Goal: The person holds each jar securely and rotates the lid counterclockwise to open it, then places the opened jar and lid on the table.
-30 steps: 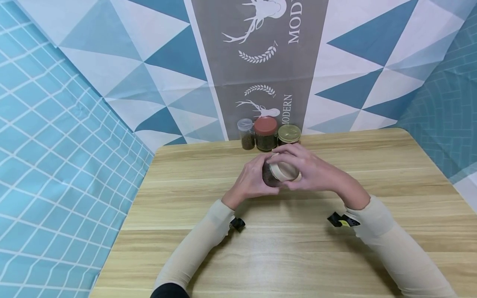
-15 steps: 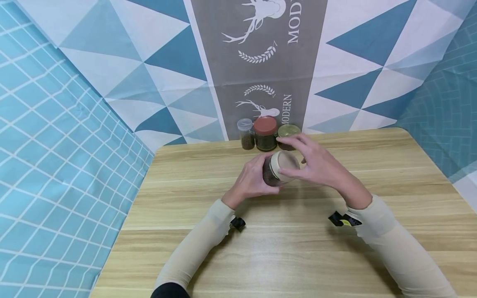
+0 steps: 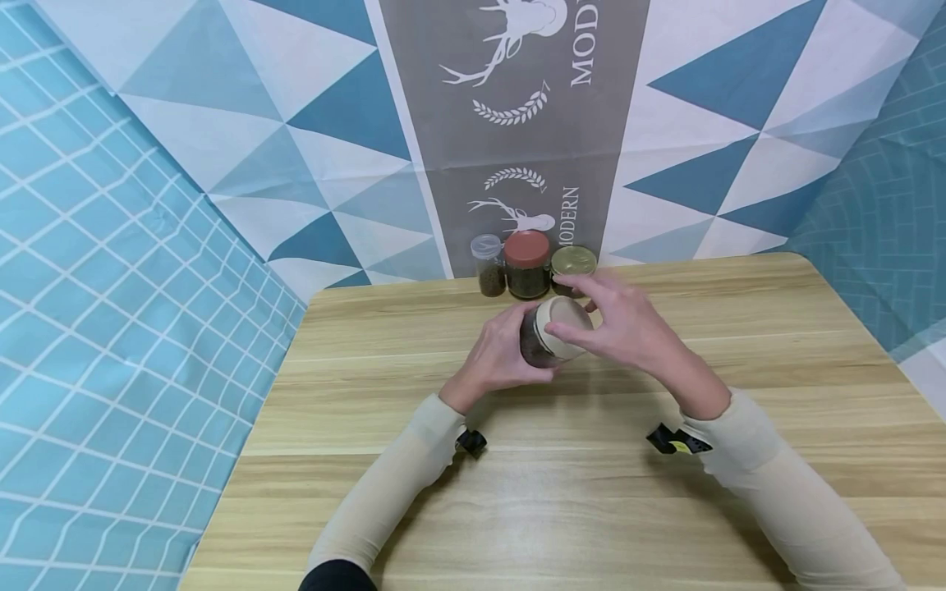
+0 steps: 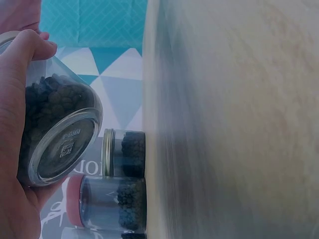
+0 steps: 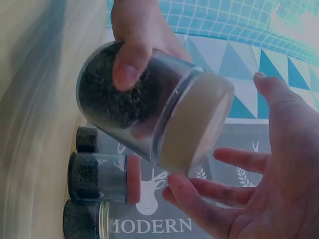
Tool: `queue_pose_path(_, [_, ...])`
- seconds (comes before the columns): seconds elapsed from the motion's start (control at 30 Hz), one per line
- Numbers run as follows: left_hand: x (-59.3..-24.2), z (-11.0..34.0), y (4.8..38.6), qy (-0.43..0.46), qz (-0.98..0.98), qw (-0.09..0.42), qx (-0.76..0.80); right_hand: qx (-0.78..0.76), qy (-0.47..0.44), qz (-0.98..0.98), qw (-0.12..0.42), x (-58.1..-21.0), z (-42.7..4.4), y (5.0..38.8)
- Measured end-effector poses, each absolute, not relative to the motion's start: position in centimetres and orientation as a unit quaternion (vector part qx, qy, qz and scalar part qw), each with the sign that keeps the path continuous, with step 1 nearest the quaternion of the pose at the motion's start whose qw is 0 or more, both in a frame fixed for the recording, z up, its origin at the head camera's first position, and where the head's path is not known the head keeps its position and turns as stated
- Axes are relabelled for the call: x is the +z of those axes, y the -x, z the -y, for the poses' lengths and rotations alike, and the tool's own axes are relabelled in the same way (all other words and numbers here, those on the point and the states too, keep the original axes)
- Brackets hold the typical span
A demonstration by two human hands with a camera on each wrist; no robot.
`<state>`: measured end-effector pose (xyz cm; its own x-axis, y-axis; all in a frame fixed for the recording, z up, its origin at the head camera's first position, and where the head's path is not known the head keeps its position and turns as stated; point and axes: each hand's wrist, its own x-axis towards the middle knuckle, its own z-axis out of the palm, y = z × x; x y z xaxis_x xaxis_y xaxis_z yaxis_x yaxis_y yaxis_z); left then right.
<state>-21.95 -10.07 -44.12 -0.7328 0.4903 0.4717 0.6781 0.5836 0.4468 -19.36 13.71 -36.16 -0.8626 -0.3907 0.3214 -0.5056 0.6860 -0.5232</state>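
My left hand (image 3: 504,351) grips a clear glass jar (image 4: 60,117) with a cream lid (image 5: 197,127), holding it tilted above the table, lid toward the right. Small dark pieces fill part of the jar, and its embossed base faces the left wrist camera. My right hand (image 3: 624,320) is spread around the lid with thumb and fingers apart. In the right wrist view its thumb stands off the lid, while one fingertip is at the lid's lower edge; whether it touches, I cannot tell.
At the table's back edge stand a small clear-lidded jar (image 3: 491,275), a red-lidded jar (image 3: 528,271) and a gold-lidded jar (image 3: 573,261), each with dark contents. A patterned cloth (image 3: 318,123) hangs behind the wooden table (image 3: 562,509).
My right hand has let go of the lid it was gripping, and its fingers have spread. Since then it has shifted slightly left, close to the lid. The left hand keeps its hold.
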Motion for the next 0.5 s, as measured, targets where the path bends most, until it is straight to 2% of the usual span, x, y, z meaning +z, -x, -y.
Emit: queue_pose_path(0.5, [-44.09, 9.91, 21.96, 0.341, 0.875, 0.154, -0.308, 0.293, -0.283, 0.909, 0.088, -36.63, -13.23, 19.26])
